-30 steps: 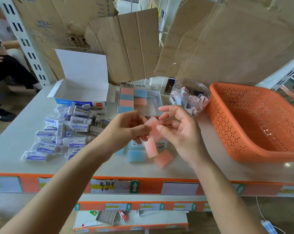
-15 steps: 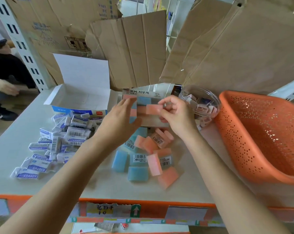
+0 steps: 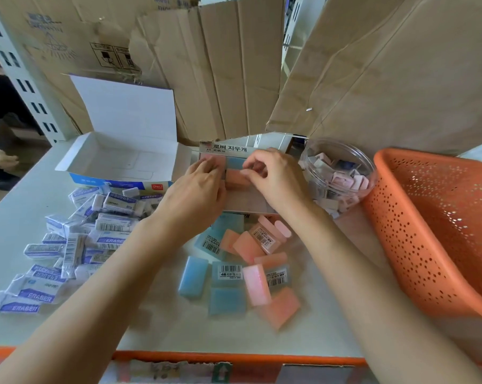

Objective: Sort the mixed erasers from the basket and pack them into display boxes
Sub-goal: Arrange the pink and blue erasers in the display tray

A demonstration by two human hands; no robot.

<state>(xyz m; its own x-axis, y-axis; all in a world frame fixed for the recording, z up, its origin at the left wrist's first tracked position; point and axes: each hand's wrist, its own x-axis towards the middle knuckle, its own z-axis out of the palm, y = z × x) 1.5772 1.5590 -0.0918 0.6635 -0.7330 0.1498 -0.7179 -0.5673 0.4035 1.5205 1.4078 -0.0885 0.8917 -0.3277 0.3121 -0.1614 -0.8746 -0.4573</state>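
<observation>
Loose erasers (image 3: pixel 235 275) — beside orange basket (image 3: pixel 439 225)

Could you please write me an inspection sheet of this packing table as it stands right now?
Surface: pale table with an orange front edge.
Job's things: display box partly filled with pink and blue erasers; loose pink and blue erasers in front of it; orange basket at the right, no erasers seen inside.
Clutter: heap of white wrapped erasers; open white box, empty; clear tub of small erasers.
Hands: left hand and right hand both in the display box, the right pressing on a pink eraser.
Cables: nothing seen.
Surroundings: cardboard sheets behind; a seated person at far left.
</observation>
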